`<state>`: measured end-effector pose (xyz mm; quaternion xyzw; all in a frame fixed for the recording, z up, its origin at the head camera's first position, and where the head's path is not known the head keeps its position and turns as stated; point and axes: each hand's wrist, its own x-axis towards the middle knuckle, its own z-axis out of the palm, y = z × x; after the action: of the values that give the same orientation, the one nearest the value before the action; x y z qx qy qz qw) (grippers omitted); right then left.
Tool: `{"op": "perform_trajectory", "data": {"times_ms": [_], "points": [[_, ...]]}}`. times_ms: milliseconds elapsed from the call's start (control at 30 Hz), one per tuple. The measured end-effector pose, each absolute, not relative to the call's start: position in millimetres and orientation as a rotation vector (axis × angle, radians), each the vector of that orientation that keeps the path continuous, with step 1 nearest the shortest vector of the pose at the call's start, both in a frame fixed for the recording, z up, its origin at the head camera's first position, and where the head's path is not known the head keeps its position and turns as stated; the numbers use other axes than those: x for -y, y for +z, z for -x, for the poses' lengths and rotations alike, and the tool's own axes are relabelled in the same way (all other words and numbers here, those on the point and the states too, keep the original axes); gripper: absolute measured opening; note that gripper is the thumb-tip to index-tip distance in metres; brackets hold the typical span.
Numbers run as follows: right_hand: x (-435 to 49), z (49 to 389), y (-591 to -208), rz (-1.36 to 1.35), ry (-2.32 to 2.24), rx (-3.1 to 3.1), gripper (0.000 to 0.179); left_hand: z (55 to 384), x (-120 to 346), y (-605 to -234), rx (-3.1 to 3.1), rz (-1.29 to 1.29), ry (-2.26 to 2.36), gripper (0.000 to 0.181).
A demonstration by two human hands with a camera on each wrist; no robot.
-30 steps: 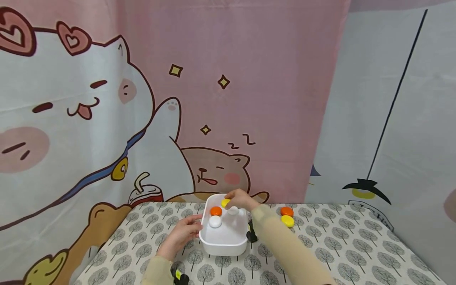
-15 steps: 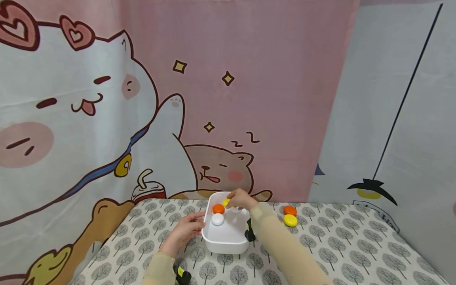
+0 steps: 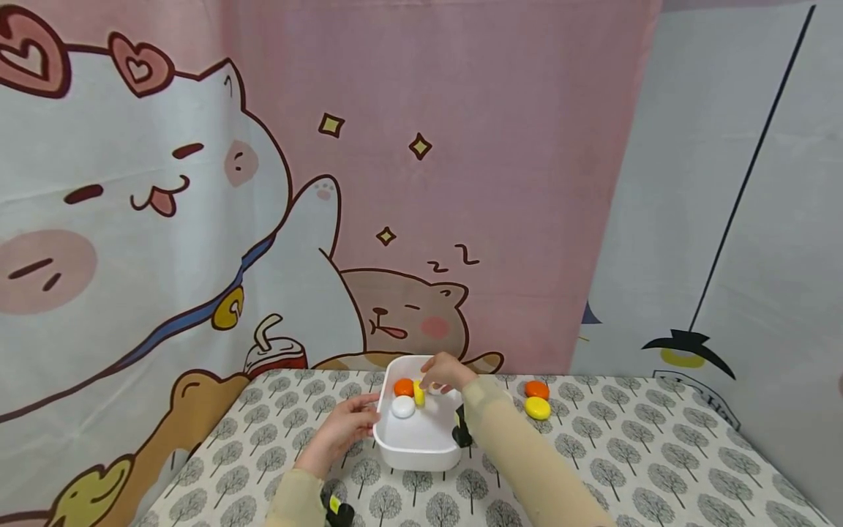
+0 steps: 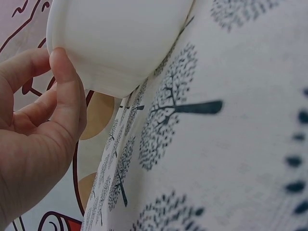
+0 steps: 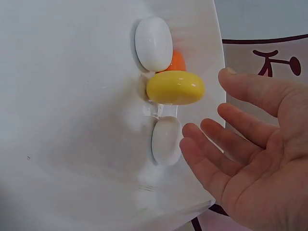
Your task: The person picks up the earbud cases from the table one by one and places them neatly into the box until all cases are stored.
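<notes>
My left hand (image 3: 344, 430) holds the left rim of a white rectangular tub (image 3: 421, 457), fingertips right at the rim in the left wrist view. Inside the tub's far half, my right hand (image 3: 449, 372) has loosely bent fingers apart from a smooth yellow disc (image 5: 175, 87). That disc stands on its edge beside an orange disc (image 3: 404, 387). A white disc (image 3: 403, 406) lies nearer in the tub. In the right wrist view another white disc (image 5: 167, 140) sits just off the fingertips; the hand mostly covers it in the head view.
To the right of the tub, an orange disc (image 3: 536, 389) and a yellow disc (image 3: 537, 408) lie on the tree-patterned cloth (image 3: 369, 505). A cartoon-printed curtain (image 3: 514, 183) hangs behind the table's far edge.
My right hand has let go of the yellow disc, which now stands on edge in the tub next to the orange one. The left hand has kept its place at the tub's rim.
</notes>
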<state>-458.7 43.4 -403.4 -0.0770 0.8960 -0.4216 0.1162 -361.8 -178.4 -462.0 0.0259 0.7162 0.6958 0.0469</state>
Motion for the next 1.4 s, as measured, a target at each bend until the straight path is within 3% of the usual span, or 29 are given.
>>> {"op": "perform_trajectory", "data": {"times_ms": [467,667,1000,1400], "points": [[-46.4,455.8,-402.1,0.280,-1.192,-2.577,0.032,362.9,178.8,-462.8,-2.182,-0.096,2.122,0.054],[-45.9,447.6,-397.9,0.429,-1.082,-2.455,0.043,362.5,177.6,-462.8,-2.166,-0.126,2.134,0.057],[-43.8,443.9,-396.5,0.298,-1.031,-2.439,0.064,364.9,178.3,-464.9,-2.172,-0.095,2.127,0.055],[-39.5,443.1,-393.7,0.355,-0.923,-2.488,0.061,361.3,179.1,-461.0,-2.161,-0.129,2.132,0.056]]}}
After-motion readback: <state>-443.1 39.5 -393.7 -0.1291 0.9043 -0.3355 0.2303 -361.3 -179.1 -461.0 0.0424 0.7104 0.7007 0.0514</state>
